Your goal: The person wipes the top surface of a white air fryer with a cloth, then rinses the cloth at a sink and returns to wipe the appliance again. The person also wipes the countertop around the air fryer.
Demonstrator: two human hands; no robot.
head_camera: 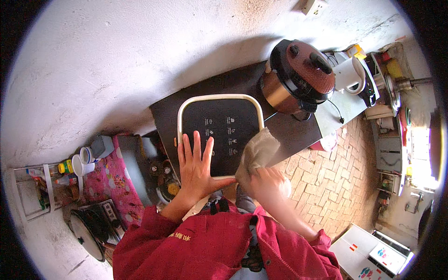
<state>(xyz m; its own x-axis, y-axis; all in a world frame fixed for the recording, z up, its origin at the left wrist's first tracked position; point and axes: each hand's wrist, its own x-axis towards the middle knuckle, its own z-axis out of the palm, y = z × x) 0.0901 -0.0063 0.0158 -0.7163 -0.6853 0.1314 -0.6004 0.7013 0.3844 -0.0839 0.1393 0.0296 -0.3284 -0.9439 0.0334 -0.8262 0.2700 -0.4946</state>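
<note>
A kitchen appliance, probably an air fryer [220, 112], stands in front of me. Its rounded-square top is black with printed icons and has a cream rim. My left hand [196, 171] lies over the near left part of that top, fingers spread, holding nothing. A beige cloth [258, 150] is bunched in my right hand [269, 183] at the near right corner. The cloth hangs over the right rim and side. Slight blur softens the right hand.
The appliance stands on a dark tabletop [199, 91] against a white wall [122, 70]. To its right are an electric pressure cooker [304, 73], a white electric kettle [350, 75] and a loose plug [341, 119]. Left are a pink patterned cloth [105, 178] and a lidded pan [85, 231].
</note>
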